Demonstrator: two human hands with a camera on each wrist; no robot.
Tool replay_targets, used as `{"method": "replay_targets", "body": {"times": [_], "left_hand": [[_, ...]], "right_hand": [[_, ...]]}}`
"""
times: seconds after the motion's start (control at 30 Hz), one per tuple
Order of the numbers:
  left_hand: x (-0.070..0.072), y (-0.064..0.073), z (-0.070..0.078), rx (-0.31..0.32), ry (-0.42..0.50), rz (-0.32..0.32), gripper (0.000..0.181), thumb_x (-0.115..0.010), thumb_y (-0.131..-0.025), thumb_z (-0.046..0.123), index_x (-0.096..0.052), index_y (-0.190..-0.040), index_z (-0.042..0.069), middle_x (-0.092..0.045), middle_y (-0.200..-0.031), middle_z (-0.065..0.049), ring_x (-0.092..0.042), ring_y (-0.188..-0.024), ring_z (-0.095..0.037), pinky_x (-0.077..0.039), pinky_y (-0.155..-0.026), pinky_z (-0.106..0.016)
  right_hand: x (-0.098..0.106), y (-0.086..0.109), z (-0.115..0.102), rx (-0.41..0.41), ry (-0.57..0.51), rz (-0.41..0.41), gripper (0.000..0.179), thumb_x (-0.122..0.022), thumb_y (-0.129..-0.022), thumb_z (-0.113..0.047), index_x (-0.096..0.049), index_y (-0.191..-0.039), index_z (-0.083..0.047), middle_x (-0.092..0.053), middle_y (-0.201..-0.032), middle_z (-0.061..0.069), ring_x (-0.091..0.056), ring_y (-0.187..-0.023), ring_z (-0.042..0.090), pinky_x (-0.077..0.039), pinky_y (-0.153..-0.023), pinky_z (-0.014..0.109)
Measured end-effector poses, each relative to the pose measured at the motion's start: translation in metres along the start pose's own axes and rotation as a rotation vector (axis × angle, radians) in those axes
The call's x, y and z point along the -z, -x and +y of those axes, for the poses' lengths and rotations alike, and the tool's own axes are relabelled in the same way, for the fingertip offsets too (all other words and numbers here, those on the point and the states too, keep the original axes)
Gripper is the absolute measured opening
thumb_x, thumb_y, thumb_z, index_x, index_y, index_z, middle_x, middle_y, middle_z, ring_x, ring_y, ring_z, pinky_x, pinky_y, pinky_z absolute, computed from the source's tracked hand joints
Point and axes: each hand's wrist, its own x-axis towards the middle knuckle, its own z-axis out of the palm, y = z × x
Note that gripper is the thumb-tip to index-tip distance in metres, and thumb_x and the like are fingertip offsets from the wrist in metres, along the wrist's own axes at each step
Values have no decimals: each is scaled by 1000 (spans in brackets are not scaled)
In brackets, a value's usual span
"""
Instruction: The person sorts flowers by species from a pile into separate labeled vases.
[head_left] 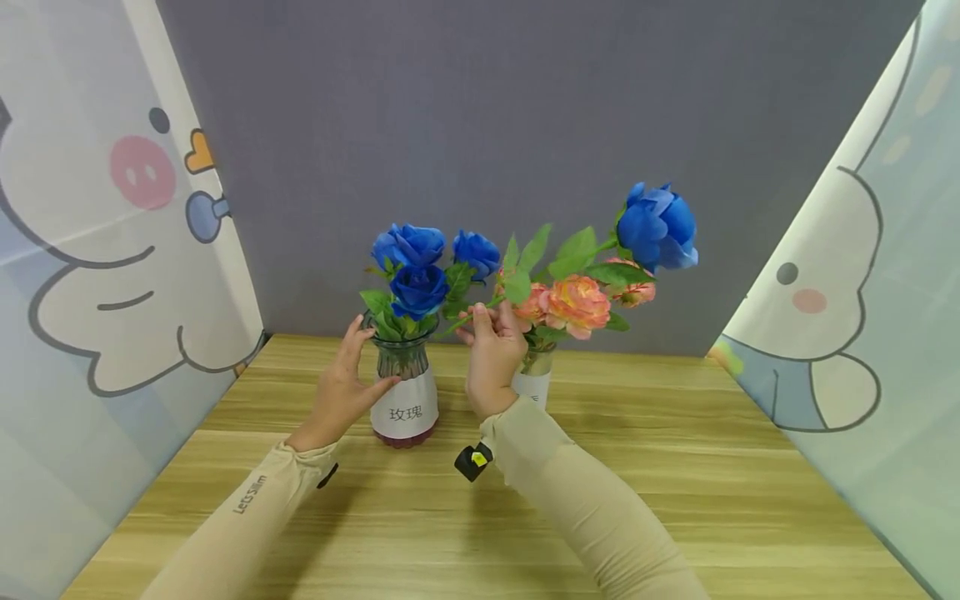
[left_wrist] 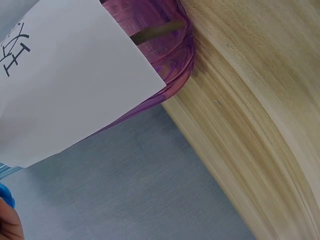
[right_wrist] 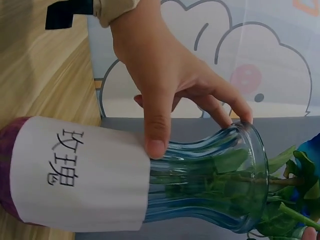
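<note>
A glass vase (head_left: 403,408) with a purple base and a white paper label holds several blue roses (head_left: 418,290). My left hand (head_left: 339,393) holds it from the left side. In the right wrist view the left hand (right_wrist: 160,75) has its thumb on the glass at the label's edge, its fingers at the rim. Between thumb and fingers, my right hand (head_left: 495,358) pinches the leafy stem of another blue rose (head_left: 658,227). That stem slants, its bloom up to the right and its lower end near the vase's mouth.
Just behind my right hand stands a second labelled vase (head_left: 534,385), partly hidden, with pink-orange flowers (head_left: 576,305). A wood-grain table (head_left: 675,467) lies underneath. A grey panel (head_left: 480,108) closes the back, and cartoon-printed sheets (head_left: 90,275) stand at both sides.
</note>
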Motion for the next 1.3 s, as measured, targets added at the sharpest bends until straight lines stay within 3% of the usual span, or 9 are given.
{"method": "replay_targets", "body": {"times": [0.13, 0.33, 0.5, 0.63, 0.73, 0.8, 0.9, 1.1, 1.3], "left_hand": [[0, -1, 1, -2, 5, -5, 82, -89, -62, 2, -42, -129, -2, -35, -144, -32, -58, -60, -31, -37, -45, -31], [1, -2, 3, 1, 1, -12, 83, -89, -62, 1, -42, -130, -2, -35, -144, -32, -51, -49, -20, -36, -45, -29], [2, -2, 4, 12, 13, -16, 82, -89, -62, 1, -43, -130, -3, -34, -144, -32, -50, -47, -19, -37, -44, -29], [3, -2, 3, 16, 16, -15, 82, -88, -63, 1, -43, -130, -3, -34, -144, -32, -54, -51, -23, -35, -43, -28], [2, -2, 3, 7, 7, -12, 82, -89, -62, 1, -43, -130, -3, -35, -144, -32, -47, -46, -15, -33, -42, -27], [1, -2, 2, 0, 0, -6, 82, -89, -62, 2, -43, -130, -3, -36, -143, -33, -39, -45, -7, -33, -43, -27], [1, -1, 1, -4, -2, -1, 82, -89, -61, 2, -44, -129, -3, -37, -142, -33, -28, -44, -1, -33, -42, -26], [1, 0, 1, 0, 9, -3, 82, -89, -62, 1, -43, -130, -3, -35, -143, -33, -50, -48, -18, -40, -44, -31], [2, 0, 2, -3, 16, -9, 82, -88, -62, -1, -42, -130, -2, -35, -143, -33, -59, -59, -29, -47, -49, -38]], "right_hand": [[-4, -3, -3, 21, 14, -21, 38, -55, -93, 7, -44, -62, -11, -61, -74, 4, -64, -70, 14, -54, -61, 29], [-10, -7, -9, -1, 27, -33, 19, -54, -94, 6, -62, -79, -2, -60, -78, 3, -62, -72, 13, -54, -63, 27], [-13, -10, -10, -15, 45, -31, 26, -53, -95, 6, -55, -72, -5, -58, -76, 2, -61, -72, 13, -53, -62, 26], [-16, -13, -7, -25, 66, -18, 9, -56, -93, 6, -62, -87, 9, -60, -75, 0, -62, -71, 11, -54, -62, 27], [-18, -14, -5, -49, 100, -25, 25, -58, -92, 7, -60, -115, 15, -60, -75, -2, -61, -69, 8, -54, -62, 25], [-18, -14, -3, -61, 141, -37, 32, -59, -91, 7, -57, -122, 14, -59, -74, -2, -58, -67, 6, -53, -60, 24], [-19, -15, 1, -65, 205, -80, 23, -59, -91, 7, -61, -112, 17, -58, -73, 4, -56, -66, 8, -55, -61, 27], [-18, -15, 10, -128, 418, -174, 42, -57, -92, 5, -50, -133, 2, -68, -98, 20, -66, -74, 20, -56, -68, 38], [-23, -13, 15, -147, 563, -245, 39, -58, -92, 4, -54, -131, 1, -68, -103, 21, -68, -77, 30, -56, -68, 37]]}}
